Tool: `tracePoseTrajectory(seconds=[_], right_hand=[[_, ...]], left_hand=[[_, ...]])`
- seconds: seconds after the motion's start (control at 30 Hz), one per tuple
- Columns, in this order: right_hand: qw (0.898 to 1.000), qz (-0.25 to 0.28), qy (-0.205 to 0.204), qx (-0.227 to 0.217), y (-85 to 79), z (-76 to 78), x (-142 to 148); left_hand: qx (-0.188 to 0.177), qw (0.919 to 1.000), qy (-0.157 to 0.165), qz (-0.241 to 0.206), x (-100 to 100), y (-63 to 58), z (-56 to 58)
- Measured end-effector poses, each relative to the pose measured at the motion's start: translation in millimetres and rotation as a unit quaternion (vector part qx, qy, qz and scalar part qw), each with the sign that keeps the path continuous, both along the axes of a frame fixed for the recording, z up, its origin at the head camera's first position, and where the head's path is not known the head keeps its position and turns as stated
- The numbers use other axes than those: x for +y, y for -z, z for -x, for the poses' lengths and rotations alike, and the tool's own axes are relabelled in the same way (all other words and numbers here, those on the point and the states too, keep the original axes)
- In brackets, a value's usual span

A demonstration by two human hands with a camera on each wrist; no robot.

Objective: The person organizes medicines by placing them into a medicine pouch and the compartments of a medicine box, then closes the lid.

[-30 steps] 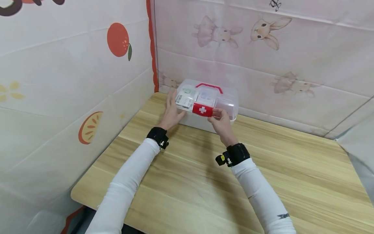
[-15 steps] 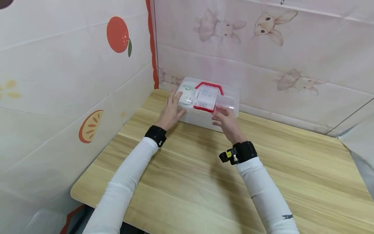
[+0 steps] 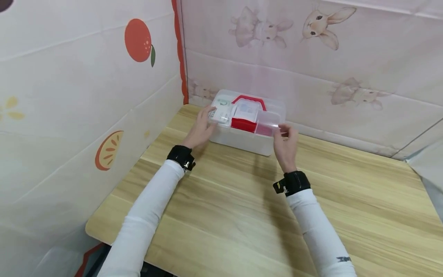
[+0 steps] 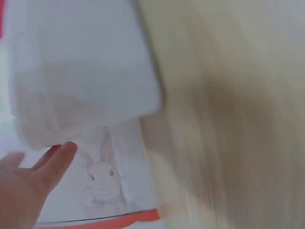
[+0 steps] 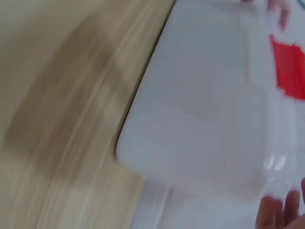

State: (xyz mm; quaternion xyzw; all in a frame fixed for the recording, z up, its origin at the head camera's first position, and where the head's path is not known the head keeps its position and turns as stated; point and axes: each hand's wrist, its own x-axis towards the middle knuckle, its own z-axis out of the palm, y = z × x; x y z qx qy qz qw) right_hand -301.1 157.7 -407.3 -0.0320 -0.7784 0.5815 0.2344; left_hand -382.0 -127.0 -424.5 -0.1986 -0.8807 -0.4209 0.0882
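A white first-aid box (image 3: 238, 141) with a clear lid (image 3: 271, 118) stands at the back of the table. On the lid are a red handle (image 3: 250, 98) and, at the front, a raised red latch (image 3: 243, 124). Packs (image 3: 220, 111) show through the lid's left part. My left hand (image 3: 199, 129) rests at the left front corner, fingers extended along the lid. In the left wrist view, those fingertips (image 4: 69, 147) meet the box's edge. My right hand (image 3: 286, 147) is at the lid's right front corner, fingers loosely bent; the right wrist view shows its fingertips (image 5: 270, 202) at the lid's edge.
The wooden table (image 3: 221, 215) extends in front of the box and to its right. A wall sheet with printed rabbits (image 3: 316, 25) rises right behind the box. Another printed wall sheet (image 3: 69, 100) borders the table on the left.
The red latch, first lying down with its white cross showing, has flipped up. My right hand has moved right from the latch to the lid's corner. My left hand stays at the left corner.
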Motion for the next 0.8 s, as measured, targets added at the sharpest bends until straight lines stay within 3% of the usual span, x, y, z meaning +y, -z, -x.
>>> tracePoseTrajectory(seconds=[0.03, 0.1, 0.23, 0.33, 0.5, 0.67, 0.8], right_hand=[[1.0, -0.013, 0.015, 0.0, 0.8, 2.6, 5], [0.999, -0.028, 0.001, -0.03, 2.2, 7.5, 15], [0.989, -0.06, -0.083, -0.105, 8.3, 15.9, 25], [0.985, -0.067, -0.121, -0.103, 9.5, 20.3, 19], [0.99, -0.052, -0.112, -0.074, -3.3, 17.5, 8], [0.994, -0.013, -0.088, -0.061, -8.5, 0.9, 18], [0.997, 0.004, -0.048, -0.055, -4.2, -13.7, 29]], left_hand=[[-0.018, 0.9993, -0.002, -0.031, 2, -3.1, 1.0], [-0.049, 0.9955, -0.011, -0.08, 7, -8.5, 3.2], [-0.085, 0.9894, -0.029, -0.115, 14, -13.0, 5.6], [-0.061, 0.9937, -0.028, -0.09, 13, -16.0, 7.0], [-0.005, 0.9995, -0.024, -0.018, 16, -25.6, 4.5], [-0.015, 0.9996, -0.017, 0.014, 39, -32.5, -8.6], [-0.044, 0.9982, -0.025, 0.033, 62, -32.2, -20.4]])
